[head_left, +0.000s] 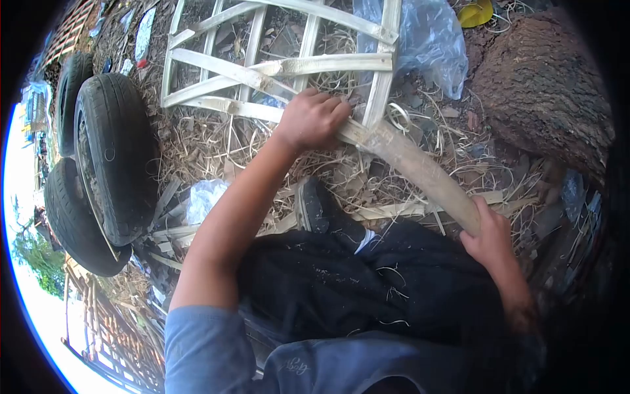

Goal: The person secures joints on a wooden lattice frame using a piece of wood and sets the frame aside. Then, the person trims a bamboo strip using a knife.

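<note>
My left hand is closed on the near edge of a lattice of pale, flat bamboo strips. The strips cross and leave wide gaps, and the lattice stretches away from me to the top of the view. My right hand is wrapped around the near end of a flat, worn wooden stick. The stick's far end lies against the lattice's near corner, just right of my left hand. Whether it presses on the strips I cannot tell.
Bamboo shavings and leaves litter the ground. Several tyres stand at left. A thick tree trunk is at right. Clear plastic sheeting lies beside the lattice. A shoe and my dark-clothed legs are below. Stacked poles stand lower left.
</note>
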A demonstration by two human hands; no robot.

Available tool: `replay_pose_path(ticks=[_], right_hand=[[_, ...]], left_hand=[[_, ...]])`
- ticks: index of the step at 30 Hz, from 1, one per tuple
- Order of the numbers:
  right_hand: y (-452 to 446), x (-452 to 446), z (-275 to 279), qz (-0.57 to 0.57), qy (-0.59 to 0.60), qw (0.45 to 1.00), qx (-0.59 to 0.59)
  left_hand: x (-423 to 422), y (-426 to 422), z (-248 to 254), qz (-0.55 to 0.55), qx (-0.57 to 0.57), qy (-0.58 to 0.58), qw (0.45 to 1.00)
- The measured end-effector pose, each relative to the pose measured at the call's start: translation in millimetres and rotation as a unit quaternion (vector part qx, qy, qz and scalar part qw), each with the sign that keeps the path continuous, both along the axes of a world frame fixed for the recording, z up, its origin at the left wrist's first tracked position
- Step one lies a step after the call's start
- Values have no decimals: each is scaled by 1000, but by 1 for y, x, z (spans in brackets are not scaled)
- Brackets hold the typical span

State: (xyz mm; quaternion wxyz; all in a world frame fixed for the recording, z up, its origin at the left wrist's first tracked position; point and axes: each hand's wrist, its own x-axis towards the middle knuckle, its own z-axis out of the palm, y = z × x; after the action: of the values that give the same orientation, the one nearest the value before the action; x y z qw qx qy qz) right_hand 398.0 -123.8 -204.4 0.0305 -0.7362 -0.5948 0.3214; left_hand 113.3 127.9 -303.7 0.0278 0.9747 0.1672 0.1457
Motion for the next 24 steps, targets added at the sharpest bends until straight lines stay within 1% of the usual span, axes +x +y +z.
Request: replay_pose_path(ticks=[1,2,4,5,7,8,9,11,12,13,15,16,17,19,20,21,22,23,24], right_hand=[[0,5,-4,1,21,998,63],[4,9,-8,8,22,998,67],[-5,5,-10,-42,52,998,6],[-6,4,-7,-45,52,998,7],[2,5,-3,47,5,996,74],[0,5,-3,37,32,990,133],[-6,4,-5,38,39,991,126],[-13,4,-11,-123,140,962,201],[-13,7,-12,-98,111,964,222],[-11,10,-13,-95,110,963,228],[-10,11,-17,-19,128,970,204],[-2,7,-10,7,64,993,103],[11,2,1,55,-49,995,-63],[8,-1,9,84,-38,996,17],[4,-1,4,85,-39,995,17],[-3,-2,-3,5,52,995,89],[-7,-4,-6,-79,142,974,161],[-4,2,-8,-67,133,977,149],[5,5,-4,-13,49,997,65]], left_hand=[[1,3,1,4,1,-5,1000],[1,7,0,10,5,-4,1000],[0,2,4,3,1,12,1000],[-1,1,4,0,2,12,1000],[-1,4,-3,0,16,-13,1000],[-2,5,-10,1,12,-19,1000],[-4,1,-9,3,5,-13,1000],[-1,5,-1,-3,13,14,1000],[0,3,-1,1,21,9,1000],[2,4,2,3,27,7,1000],[2,3,5,1,0,-21,1000],[0,4,2,-2,10,-16,1000],[-2,2,-1,-1,7,-14,1000],[0,5,-1,-5,4,-10,1000],[1,6,-1,-4,4,-11,1000],[0,4,-1,-1,0,-10,1000],[0,3,1,-1,-2,-9,1000],[1,3,3,-4,-2,-9,1000],[1,3,2,-2,-5,-9,1000]])
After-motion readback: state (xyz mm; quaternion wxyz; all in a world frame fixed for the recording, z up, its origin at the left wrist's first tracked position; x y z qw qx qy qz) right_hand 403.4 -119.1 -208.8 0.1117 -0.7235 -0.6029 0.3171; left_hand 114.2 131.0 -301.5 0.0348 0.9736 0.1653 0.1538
